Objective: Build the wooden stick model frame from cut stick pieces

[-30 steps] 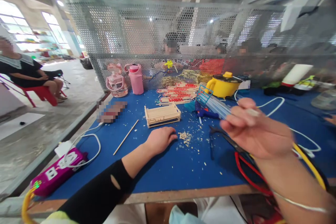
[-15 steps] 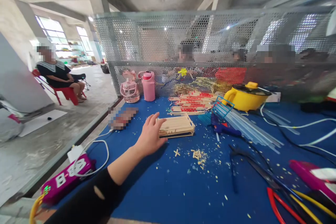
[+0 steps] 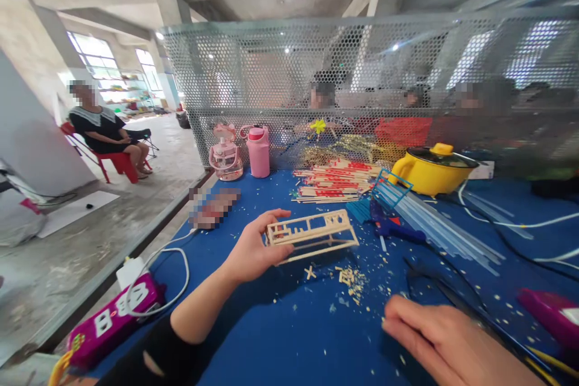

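Note:
My left hand [image 3: 257, 247] is closed around the left end of a small frame built of wooden sticks [image 3: 316, 235], tilted so that its openwork side with short pieces faces me. Its right end reaches out over the blue table. At the lower right is my right hand [image 3: 443, 332], fingers pressed together; whatever they may hold is too small to make out. Between the hands lie a small stick cross [image 3: 310, 272] and a pile of short stick pieces [image 3: 347, 277].
Matchstick-like sticks [image 3: 335, 181] with red marks lie behind the frame. A blue glue gun [image 3: 393, 226] rests beside clear glue sticks [image 3: 438, 223]. A yellow pot [image 3: 436, 172], pink bottle [image 3: 259, 154] and purple power strip [image 3: 115, 316] stand around. A person [image 3: 106, 132] sits at left.
My left hand has taken hold of the stick frame, lifted it and tipped it towards me. My right hand has come into view at the lower right, over the pliers' handles.

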